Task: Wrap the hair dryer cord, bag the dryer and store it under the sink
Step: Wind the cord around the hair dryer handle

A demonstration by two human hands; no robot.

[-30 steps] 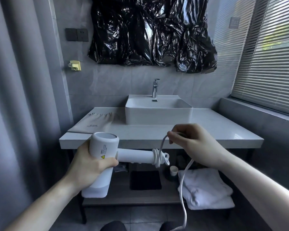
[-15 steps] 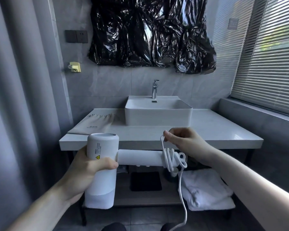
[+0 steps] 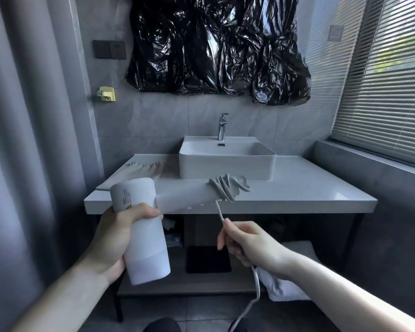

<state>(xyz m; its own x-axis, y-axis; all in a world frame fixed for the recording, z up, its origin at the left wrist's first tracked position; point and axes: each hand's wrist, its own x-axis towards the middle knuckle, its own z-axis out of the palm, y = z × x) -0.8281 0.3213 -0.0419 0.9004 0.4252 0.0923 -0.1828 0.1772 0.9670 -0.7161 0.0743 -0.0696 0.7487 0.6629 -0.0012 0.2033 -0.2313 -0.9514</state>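
My left hand (image 3: 114,238) grips the barrel of the white hair dryer (image 3: 141,226), whose handle points right and slightly up. Several loops of the white cord (image 3: 228,188) lie wound round the handle's end. From there the cord runs down to my right hand (image 3: 246,240), which pinches it below the handle, and the loose rest trails toward the floor. A beige cloth bag (image 3: 143,170) lies flat on the counter to the left of the white sink (image 3: 227,161). Under the counter is an open wooden shelf (image 3: 177,283).
A white counter (image 3: 297,195) fronts a grey tiled wall with a chrome tap (image 3: 222,127). On the lower shelf lie a black mat (image 3: 207,258) and folded white towels (image 3: 283,283). A curtain hangs at left, window blinds at right.
My right hand has dropped from above the handle to below it, pulling the cord down. The handle's end has tilted upward, and more loops sit on it.
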